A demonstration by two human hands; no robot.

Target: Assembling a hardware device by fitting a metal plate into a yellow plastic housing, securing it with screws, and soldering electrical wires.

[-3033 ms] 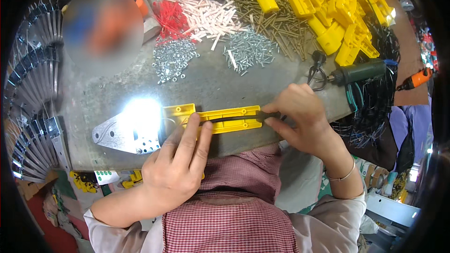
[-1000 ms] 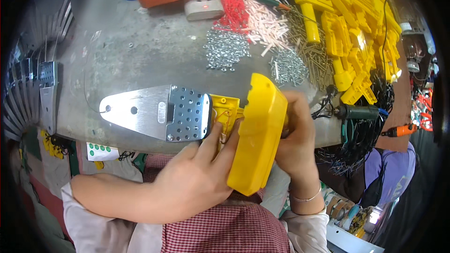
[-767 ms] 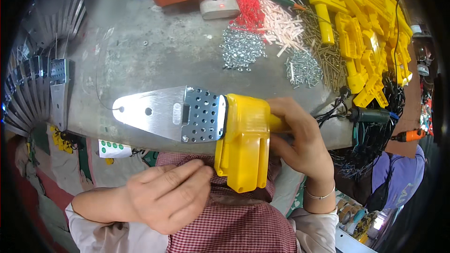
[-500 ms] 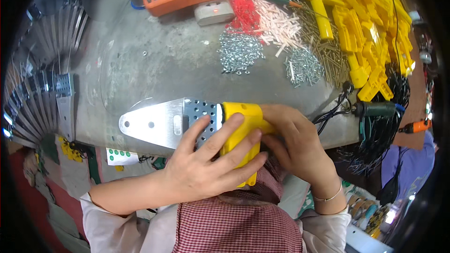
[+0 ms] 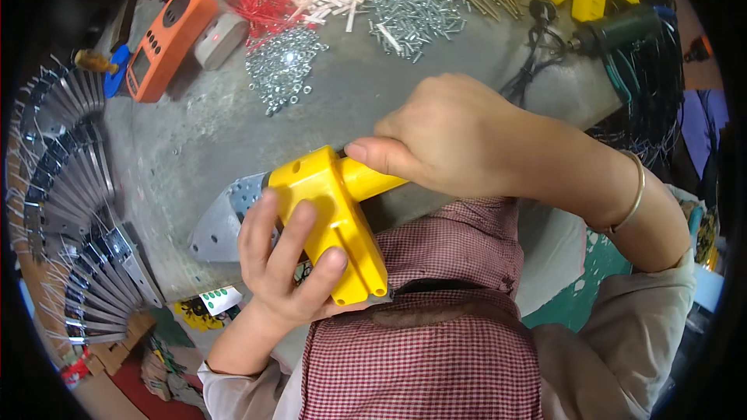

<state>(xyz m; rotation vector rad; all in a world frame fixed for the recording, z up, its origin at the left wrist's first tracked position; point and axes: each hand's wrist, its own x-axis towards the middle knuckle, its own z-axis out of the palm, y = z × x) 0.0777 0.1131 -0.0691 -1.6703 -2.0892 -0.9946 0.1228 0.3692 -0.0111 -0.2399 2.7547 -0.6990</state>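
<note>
Left hand [image 5: 288, 264]: fingers wrapped around the yellow plastic housing [image 5: 331, 222], clamped on its handle part.
Right hand [image 5: 447, 136]: closed over the housing's upper end, thumb pressing it.
Housing: held just above the table's near edge, over the perforated metal plate [image 5: 222, 218].
Table [image 5: 202, 124]: grey, strewn with silver screws [image 5: 284, 62].
Orange meter [image 5: 163, 39]: far left.
White label with green dots [image 5: 218, 299]: below the table edge.

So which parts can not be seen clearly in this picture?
- Metal plate: head view, mostly behind the yellow housing and left hand.
- Right hand fingertips: tucked under the hand.
- Screws: too small to tell type.
- Green tool: bent, cut at the rim.
</note>
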